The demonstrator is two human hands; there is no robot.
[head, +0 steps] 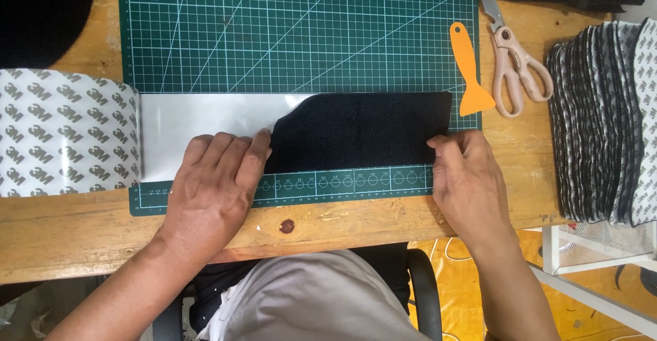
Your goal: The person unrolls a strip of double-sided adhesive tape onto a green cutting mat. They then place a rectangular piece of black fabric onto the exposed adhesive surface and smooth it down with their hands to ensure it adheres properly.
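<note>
Head view — left hand (217, 183) lies flat, fingers together, on black fabric (359, 130); right hand (467, 177) pinches its lower right corner over green cutting mat (301, 40).

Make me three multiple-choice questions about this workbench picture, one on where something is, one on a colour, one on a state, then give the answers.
1. Where do the beige-handled scissors lie?
A. right of the orange plastic scraper
B. on the white adhesive sheet
C. under the left hand

2. What colour is the gridded cutting mat?
A. red
B. green
C. yellow

3. How does the black fabric piece lie?
A. rolled up
B. hanging off the wooden table
C. flat, pressed at both ends

Answers: 1 A, they rest just beyond the scraper. 2 B, green with pale lines. 3 C, the left hand and right hand press its ends.
</note>
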